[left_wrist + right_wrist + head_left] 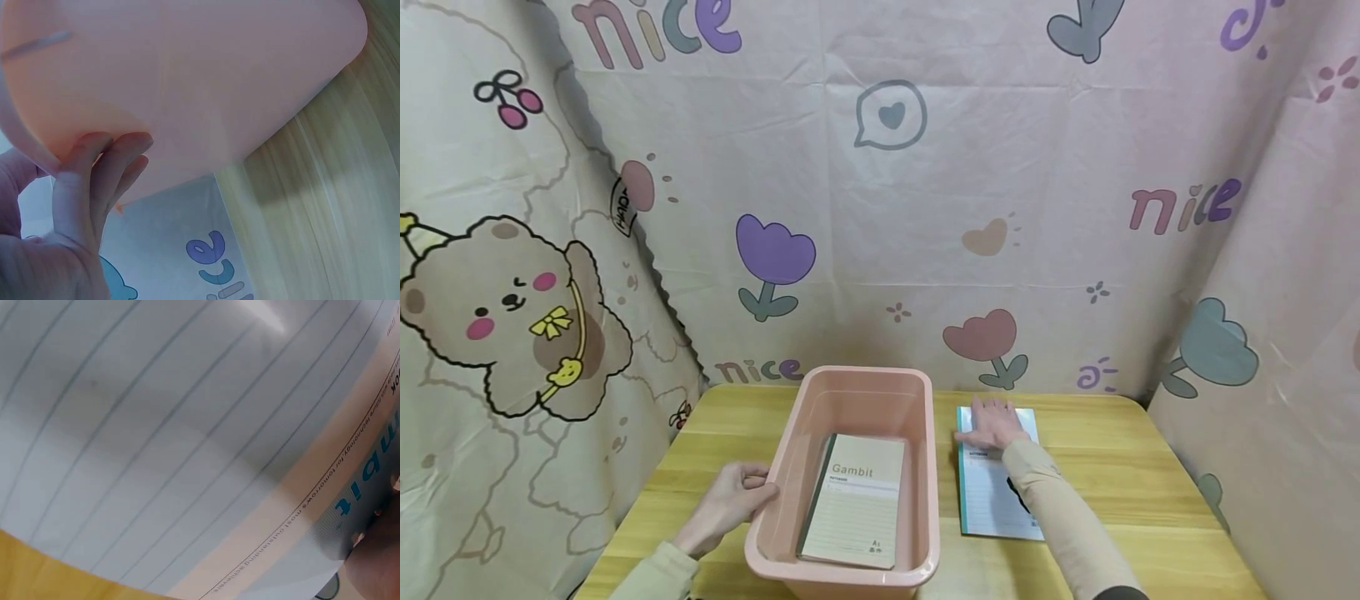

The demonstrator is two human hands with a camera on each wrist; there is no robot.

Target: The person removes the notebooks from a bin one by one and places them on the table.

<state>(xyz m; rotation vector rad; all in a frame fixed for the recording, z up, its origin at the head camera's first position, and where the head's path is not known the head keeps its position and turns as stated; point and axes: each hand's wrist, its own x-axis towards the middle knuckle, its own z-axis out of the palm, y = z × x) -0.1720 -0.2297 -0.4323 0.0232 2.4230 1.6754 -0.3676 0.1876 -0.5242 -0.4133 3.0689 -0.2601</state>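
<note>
A pink plastic bin (842, 575) stands at the table's front middle. At its left rim my left hand (730, 500) pinches the edge; the left wrist view shows the fingers (75, 194) against the outer wall (206, 81). Inside the bin lies a beige notebook (857, 500) marked "Gambit", with a dark spine. To the right of the bin, a light-blue notebook (985, 500) with a teal spine lies on the table. Over its upper part my right hand (996, 423) rests with fingers extended. The right wrist view shows the lined cover (156, 437) close up.
The wooden table (1120, 483) reaches back to a printed cloth (880, 250). More printed cloth hangs along the left (512, 292) and right (1285, 333) sides.
</note>
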